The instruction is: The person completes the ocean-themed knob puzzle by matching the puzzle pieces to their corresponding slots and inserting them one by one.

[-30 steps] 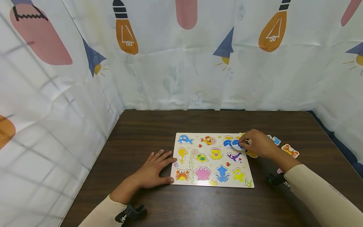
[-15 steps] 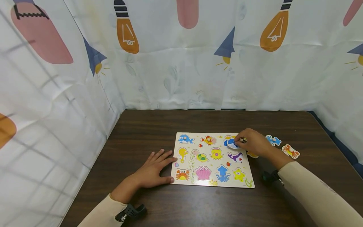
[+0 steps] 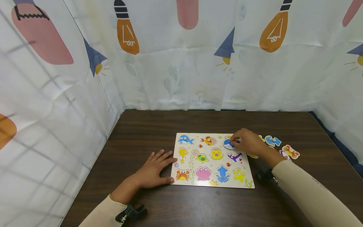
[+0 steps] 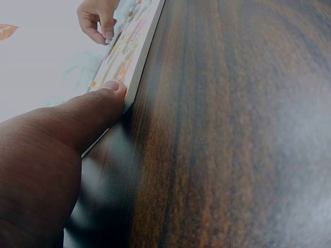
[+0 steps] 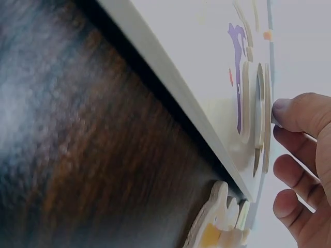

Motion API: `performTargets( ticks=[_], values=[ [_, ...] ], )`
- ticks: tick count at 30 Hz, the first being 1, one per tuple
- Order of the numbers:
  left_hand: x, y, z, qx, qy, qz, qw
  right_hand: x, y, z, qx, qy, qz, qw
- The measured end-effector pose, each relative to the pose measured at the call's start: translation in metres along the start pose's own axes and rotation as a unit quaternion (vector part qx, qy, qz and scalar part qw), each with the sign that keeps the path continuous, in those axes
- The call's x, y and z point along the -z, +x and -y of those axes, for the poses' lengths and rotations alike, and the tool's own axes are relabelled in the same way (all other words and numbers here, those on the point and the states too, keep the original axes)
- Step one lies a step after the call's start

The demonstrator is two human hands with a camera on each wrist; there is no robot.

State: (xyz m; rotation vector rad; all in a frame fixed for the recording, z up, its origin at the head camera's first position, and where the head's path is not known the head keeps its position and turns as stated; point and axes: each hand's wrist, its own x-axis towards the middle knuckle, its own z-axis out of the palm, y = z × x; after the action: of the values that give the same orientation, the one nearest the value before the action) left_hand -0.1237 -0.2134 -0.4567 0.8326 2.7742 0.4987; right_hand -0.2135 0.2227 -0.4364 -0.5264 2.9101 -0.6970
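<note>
A white puzzle board (image 3: 233, 185) with colourful sea animals lies flat on the dark wooden table. My left hand (image 3: 153, 171) rests at its left side, fingers spread, fingertips and thumb touching the edge; in the left wrist view the thumb (image 4: 98, 106) lies on the board's corner. At the board's top right my right hand (image 3: 249, 142) pinches a blue-and-white puzzle piece (image 3: 227, 143). That piece covers the picture in the upper-right spot. Seen edge-on in the right wrist view, the piece (image 5: 267, 121) is by the thumb tip; whether it sits in a recess I cannot tell.
Loose puzzle pieces lie right of the board: a blue one (image 3: 273, 141), an orange-and-white one (image 3: 290, 151) and others partly hidden by my right arm. A white printed curtain (image 3: 181, 78) hangs behind the table (image 3: 141, 126) and along its left side.
My right hand has moved slightly left with the puzzle piece, which now covers more of the upper-right picture. More loose pieces show behind the right wrist. The left hand has stayed put.
</note>
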Motion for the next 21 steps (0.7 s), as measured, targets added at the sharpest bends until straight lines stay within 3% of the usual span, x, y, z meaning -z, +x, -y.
performTargets(
  ticks=[21],
  values=[
    [-0.0011,-0.0007,0.0011,0.001,-0.003,0.0,1.0,-0.0044,0.0066,0.0025,-0.01,-0.019,0.008,1.0]
  ],
)
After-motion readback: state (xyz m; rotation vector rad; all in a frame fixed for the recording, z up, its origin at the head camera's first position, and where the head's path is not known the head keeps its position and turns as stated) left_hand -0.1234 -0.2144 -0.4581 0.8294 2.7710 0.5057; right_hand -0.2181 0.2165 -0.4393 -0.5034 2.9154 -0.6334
